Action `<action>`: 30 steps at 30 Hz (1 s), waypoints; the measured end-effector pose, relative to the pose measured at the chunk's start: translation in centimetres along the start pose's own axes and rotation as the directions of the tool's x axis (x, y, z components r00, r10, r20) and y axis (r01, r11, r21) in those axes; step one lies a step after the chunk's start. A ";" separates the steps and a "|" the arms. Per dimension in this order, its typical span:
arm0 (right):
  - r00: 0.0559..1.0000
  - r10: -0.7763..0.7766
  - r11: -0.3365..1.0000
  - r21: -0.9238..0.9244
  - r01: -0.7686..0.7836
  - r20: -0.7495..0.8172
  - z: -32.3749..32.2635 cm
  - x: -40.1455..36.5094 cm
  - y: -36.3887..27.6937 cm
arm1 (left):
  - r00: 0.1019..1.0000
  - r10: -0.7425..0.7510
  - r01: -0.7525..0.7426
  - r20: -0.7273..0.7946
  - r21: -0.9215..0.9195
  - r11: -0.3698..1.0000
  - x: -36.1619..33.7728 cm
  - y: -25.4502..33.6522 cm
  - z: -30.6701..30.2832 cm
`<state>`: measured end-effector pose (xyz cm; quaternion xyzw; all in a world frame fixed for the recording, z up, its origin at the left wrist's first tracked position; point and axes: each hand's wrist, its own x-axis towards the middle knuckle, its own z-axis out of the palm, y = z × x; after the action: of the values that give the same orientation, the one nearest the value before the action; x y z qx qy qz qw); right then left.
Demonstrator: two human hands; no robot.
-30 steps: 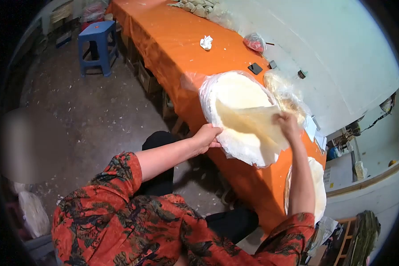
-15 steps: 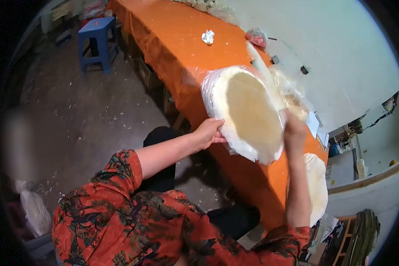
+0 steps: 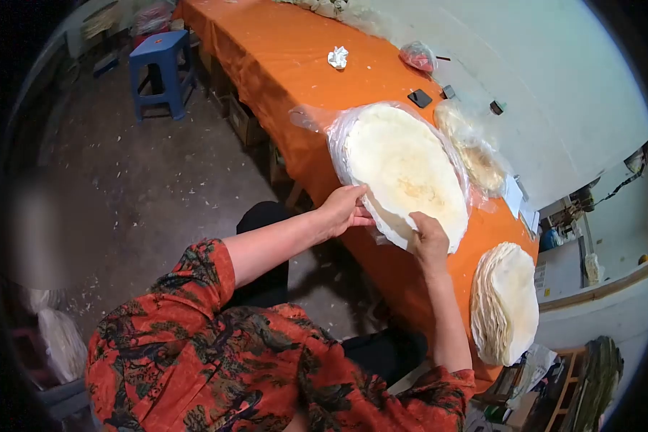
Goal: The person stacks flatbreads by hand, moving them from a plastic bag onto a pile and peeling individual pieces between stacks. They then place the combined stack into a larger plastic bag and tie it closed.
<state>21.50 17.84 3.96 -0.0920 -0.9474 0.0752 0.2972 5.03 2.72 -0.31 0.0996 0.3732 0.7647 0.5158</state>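
A stack of large, thin, pale round flatbreads [image 3: 403,155] lies in clear plastic at the table's near edge, its top sheet cream with a tan patch. My left hand [image 3: 347,207] grips the stack's left rim, thumb on top and fingers underneath. At the near edge, my right hand [image 3: 430,234] pinches the rim of the top flatbread, where a shadow shows a slight lift. How many sheets each hand holds is hidden. To the right, a second stack of flatbreads [image 3: 507,302] lies at the table's end, its layered edges showing.
An orange cloth [image 3: 288,54] covers the long table against the wall. On it are crumpled white paper [image 3: 338,57], a red bagged item [image 3: 417,57], a black phone [image 3: 419,98] and a plastic bag [image 3: 475,155]. A blue stool [image 3: 158,72] stands on the scrap-strewn floor.
My right hand has moved from the stack's right side down to its near edge. The sheet raised at the right is no longer upright, and the phone is uncovered. My left hand stays put.
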 end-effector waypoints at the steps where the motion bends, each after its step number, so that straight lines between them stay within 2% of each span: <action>1: 0.999 -0.050 0.998 -0.031 0.051 0.010 0.4 -0.4 -0.2 | 1.000 0.011 -0.010 0.013 -0.040 0.999 0.0 -0.1 0.0; 2: 0.995 -0.101 0.993 -0.062 0.102 0.021 0.8 -0.6 -0.3 | 0.999 0.023 -0.021 0.027 -0.079 0.997 0.1 -0.2 -0.1; 5: 0.997 -0.073 0.996 -0.053 0.073 0.010 0.8 -1.2 -0.5 | 0.999 -0.006 0.012 0.036 -0.146 0.989 0.2 0.0 -0.1; 8: 0.999 -0.033 0.999 -0.019 0.033 0.004 0.4 -1.6 -1.1 | 0.998 0.040 -0.034 0.054 -0.100 0.994 0.1 0.1 0.4; 13: 1.000 -0.022 1.000 -0.010 0.022 -0.017 -0.3 -1.7 -2.8 | 0.994 0.030 -0.027 0.103 -0.024 0.999 0.4 0.2 1.3; 15: 0.978 -0.124 0.950 -0.306 0.068 -0.169 -1.2 -1.4 -5.1 | 0.998 0.057 -0.059 0.030 0.082 0.995 0.8 -0.1 1.7; 16: 0.977 -0.118 0.946 -0.318 0.056 -0.178 -1.4 -1.8 -6.1 | 0.998 0.052 -0.056 0.046 0.088 0.995 0.9 0.2 1.9; 18: 0.974 -0.015 0.996 0.079 0.034 -0.226 -1.7 -4.5 -8.0 | 0.997 0.071 -0.071 0.010 0.062 0.995 1.0 0.4 2.3; 19: 0.974 0.221 0.912 0.364 -0.189 -0.047 -1.4 -6.0 -8.6 | 0.995 0.100 -0.100 0.010 -0.014 0.995 1.1 0.4 2.5; 20: 0.904 0.386 0.704 0.575 -0.418 0.185 -0.8 -7.2 -8.8 | 0.996 0.093 -0.092 0.016 -0.008 0.996 1.2 0.4 2.6; 21: 0.771 0.532 0.259 0.800 -0.542 0.350 -0.1 -7.7 -7.9 | 0.992 0.123 -0.123 0.003 -0.018 0.992 0.7 0.9 3.0; 22: 0.754 0.521 -0.030 0.891 -0.453 0.400 -0.4 -7.9 -6.6 | 0.988 0.153 -0.153 -0.009 -0.029 0.988 0.2 1.4 3.4; 23: 0.708 0.574 -0.242 0.911 -0.333 0.411 -0.8 -8.0 -5.6 | 0.981 0.194 -0.192 0.016 -0.076 0.978 -0.7 1.8 3.7; 24: 0.658 0.615 -0.430 0.884 -0.182 0.434 -1.5 -8.0 -4.9 | 0.984 0.174 -0.169 0.050 -0.093 0.981 -1.0 2.0 3.0; 25: 0.628 0.661 -0.462 0.882 -0.091 0.411 -1.6 -8.4 -4.1 | 0.981 0.179 -0.173 0.071 -0.085 0.981 -1.9 2.3 2.4; 26: 0.587 0.728 -0.407 0.912 -0.047 0.355 -1.8 -8.7 -3.7 | 0.978 0.185 -0.179 0.096 -0.074 0.981 -2.8 2.4 1.7; 29: 0.629 0.719 -0.385 0.923 0.007 0.295 -2.3 -8.9 -2.6 | 0.998 0.060 -0.060 -0.004 0.066 0.996 -4.8 2.1 -1.2; 30: 0.641 0.699 -0.390 0.920 -0.028 0.316 -2.6 -8.7 -2.0 | 1.000 0.024 -0.023 -0.010 0.103 0.994 -4.6 1.9 -2.6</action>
<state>29.75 14.22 1.67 -0.1807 -0.3226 0.8369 0.4035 4.36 -2.80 0.18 0.1261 0.4138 0.7510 0.4989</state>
